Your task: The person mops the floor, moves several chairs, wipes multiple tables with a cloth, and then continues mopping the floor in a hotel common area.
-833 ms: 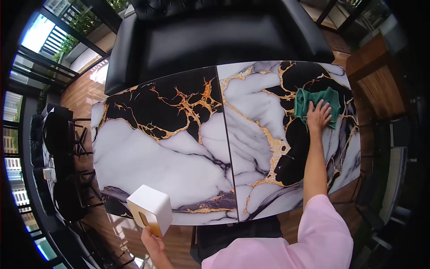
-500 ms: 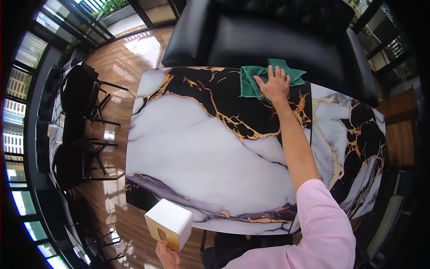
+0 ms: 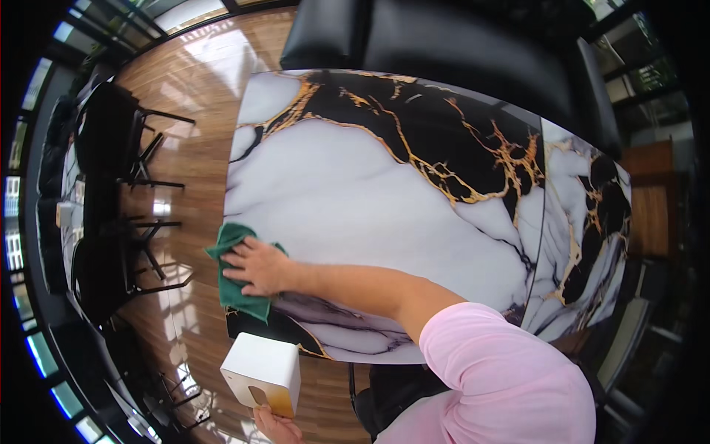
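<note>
Head view: green cloth [image 3: 238,300] at the worktop's [image 3: 333,207] left edge

The right hand [image 3: 260,269] lies flat on the cloth, its fingers spread; one corner of the cloth reaches beyond the edge. The left hand [image 3: 277,426], low in the view, grasps a white and gold box [image 3: 260,370] by its lower part, near the worktop's front edge.

Matt cloth [image 3: 231,296], glossy marbled tabletop [image 3: 355,200] (smooth, too), shiny wooden floor [image 3: 203,192].
</note>
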A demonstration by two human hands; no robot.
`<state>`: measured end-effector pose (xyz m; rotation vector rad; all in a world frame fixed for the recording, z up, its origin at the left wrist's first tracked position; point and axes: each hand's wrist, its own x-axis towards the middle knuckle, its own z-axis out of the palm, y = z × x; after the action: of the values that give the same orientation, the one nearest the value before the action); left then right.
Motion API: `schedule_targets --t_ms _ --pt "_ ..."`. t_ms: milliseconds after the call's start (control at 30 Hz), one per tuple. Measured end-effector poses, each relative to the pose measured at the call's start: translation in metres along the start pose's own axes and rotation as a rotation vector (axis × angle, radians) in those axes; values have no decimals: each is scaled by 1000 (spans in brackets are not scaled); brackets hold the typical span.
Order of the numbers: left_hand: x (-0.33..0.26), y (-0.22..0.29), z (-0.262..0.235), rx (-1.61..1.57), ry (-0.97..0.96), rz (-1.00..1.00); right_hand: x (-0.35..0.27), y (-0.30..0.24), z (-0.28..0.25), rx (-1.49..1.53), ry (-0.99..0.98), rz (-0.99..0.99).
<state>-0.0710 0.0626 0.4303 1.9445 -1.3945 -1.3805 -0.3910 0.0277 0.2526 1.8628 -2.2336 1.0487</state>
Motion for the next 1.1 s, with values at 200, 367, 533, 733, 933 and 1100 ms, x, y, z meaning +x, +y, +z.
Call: schedule_targets --t_ms 200,367,533,733,933,1100 --pt "-1 51 52 118 -74 169 -167 43 -121 -144 166 416" --pt "57 8 44 -73 -435 274 -464 108 -323 -800 173 1565" --pt "28 22 94 79 -616 326 -469 79 -294 -859 306 1727" --pt "-79 51 246 125 -761 455 -301 -105 -116 -168 250 634" --pt "-188 36 336 247 -911 551 -487 -53 -253 -353 391 892" --pt "-256 -10 398 454 -1015 623 -825 -39 -412 -887 241 1680"
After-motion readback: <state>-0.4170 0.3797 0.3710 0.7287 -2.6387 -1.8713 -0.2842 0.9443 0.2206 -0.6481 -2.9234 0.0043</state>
